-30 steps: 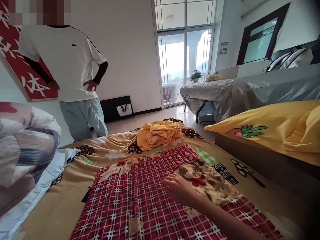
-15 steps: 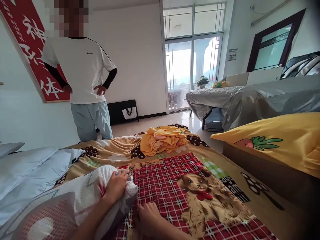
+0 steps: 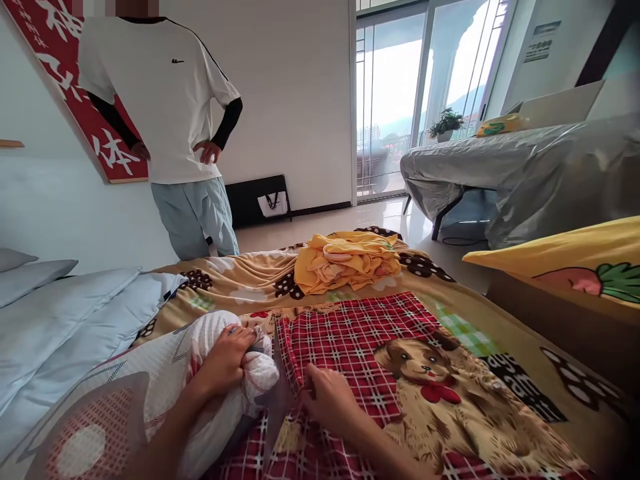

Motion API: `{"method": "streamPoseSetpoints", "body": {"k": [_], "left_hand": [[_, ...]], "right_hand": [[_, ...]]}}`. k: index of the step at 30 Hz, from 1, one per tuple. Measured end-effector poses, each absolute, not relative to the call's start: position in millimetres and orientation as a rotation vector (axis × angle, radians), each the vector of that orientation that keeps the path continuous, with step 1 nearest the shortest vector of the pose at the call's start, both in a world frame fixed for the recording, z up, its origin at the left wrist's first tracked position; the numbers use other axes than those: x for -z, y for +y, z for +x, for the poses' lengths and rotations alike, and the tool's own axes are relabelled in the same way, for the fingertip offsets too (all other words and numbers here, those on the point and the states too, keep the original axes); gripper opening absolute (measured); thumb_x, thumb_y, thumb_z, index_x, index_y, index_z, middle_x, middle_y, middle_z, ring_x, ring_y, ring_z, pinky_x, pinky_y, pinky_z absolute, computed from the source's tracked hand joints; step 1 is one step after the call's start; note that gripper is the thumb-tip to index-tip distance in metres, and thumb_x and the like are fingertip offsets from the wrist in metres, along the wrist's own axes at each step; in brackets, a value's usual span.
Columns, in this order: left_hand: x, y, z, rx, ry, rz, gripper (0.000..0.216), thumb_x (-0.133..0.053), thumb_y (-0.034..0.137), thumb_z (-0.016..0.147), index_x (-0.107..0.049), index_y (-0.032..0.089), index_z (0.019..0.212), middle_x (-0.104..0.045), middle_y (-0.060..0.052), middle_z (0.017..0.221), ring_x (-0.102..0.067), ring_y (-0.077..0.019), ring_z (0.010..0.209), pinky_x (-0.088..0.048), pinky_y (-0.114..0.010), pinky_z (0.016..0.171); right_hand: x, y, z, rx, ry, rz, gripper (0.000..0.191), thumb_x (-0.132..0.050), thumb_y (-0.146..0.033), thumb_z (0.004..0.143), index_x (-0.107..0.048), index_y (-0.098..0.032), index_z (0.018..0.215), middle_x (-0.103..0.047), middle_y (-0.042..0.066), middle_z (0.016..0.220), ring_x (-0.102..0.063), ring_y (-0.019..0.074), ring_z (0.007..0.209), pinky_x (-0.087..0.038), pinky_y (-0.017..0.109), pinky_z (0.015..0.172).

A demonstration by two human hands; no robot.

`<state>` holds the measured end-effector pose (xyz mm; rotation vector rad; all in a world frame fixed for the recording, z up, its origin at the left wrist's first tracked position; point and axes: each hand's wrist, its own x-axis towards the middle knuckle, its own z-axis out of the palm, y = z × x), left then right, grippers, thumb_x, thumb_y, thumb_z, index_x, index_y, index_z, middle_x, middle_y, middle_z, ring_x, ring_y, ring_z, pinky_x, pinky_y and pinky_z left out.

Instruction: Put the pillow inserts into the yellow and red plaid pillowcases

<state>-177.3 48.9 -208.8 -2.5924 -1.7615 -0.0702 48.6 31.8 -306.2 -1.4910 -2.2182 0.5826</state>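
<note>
My left hand [image 3: 227, 357] is closed on the bunched end of a white patterned pillow [image 3: 125, 400], which lies at the lower left. The cloth bulges out past its fingers. To the right, my right hand [image 3: 330, 397] has its fingers pinched together on a raised fold of the red plaid blanket [image 3: 345, 353]. A brown dog with a red bow is printed on this plaid part. Whether the plaid part is a separate cloth is hard to tell. A narrow gap separates my right hand from the pillow's bunched end, and its fingertips are partly hidden.
Crumpled yellow cloth [image 3: 350, 263] lies at the far side. White pillows [image 3: 85, 313] are stacked at left. A yellow carrot-print cloth [image 3: 560, 263] tops a box [image 3: 550, 313] at right. A person [image 3: 160, 120] stands beyond. Behind is a plastic-covered table [image 3: 465, 163].
The view has tilted down and turned. My right hand has moved up and away from me, lifting the plaid fold. My left hand stays on the pillow's bunched end.
</note>
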Motion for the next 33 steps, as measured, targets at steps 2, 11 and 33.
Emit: {"method": "streamPoseSetpoints", "body": {"k": [2, 11, 33], "left_hand": [[212, 48, -177, 0.065, -1.763, -2.582, 0.051, -0.044, 0.004, 0.053, -0.061, 0.016, 0.1, -0.064, -0.009, 0.112, -0.053, -0.0221, 0.115, -0.025, -0.042, 0.111], [222, 52, -176, 0.099, -1.74, -2.587, 0.059, -0.045, 0.008, 0.054, -0.059, 0.015, 0.111, -0.06, -0.011, 0.124, -0.048, -0.0243, 0.123, -0.021, -0.044, 0.113], [230, 44, -186, 0.27, -1.711, -2.58, 0.047, -0.043, 0.004, 0.055, -0.057, 0.018, 0.098, -0.062, -0.008, 0.108, -0.051, -0.0217, 0.112, -0.02, -0.042, 0.115]], "right_hand": [[310, 26, 42, -0.351, -2.253, -1.395, 0.024, -0.052, -0.012, 0.077, -0.059, -0.016, 0.099, -0.067, 0.008, 0.095, -0.061, 0.019, 0.078, -0.039, 0.026, 0.062], [325, 10, 10, -0.317, -2.542, -1.287, 0.021, -0.046, -0.028, 0.09, -0.064, -0.017, 0.087, -0.071, 0.007, 0.084, -0.068, 0.0224, 0.074, -0.046, 0.028, 0.063], [307, 49, 21, -0.519, -2.459, -1.658, 0.017, -0.055, -0.026, 0.078, -0.068, -0.015, 0.077, -0.072, 0.013, 0.084, -0.068, 0.0257, 0.077, -0.043, 0.028, 0.062]]}}
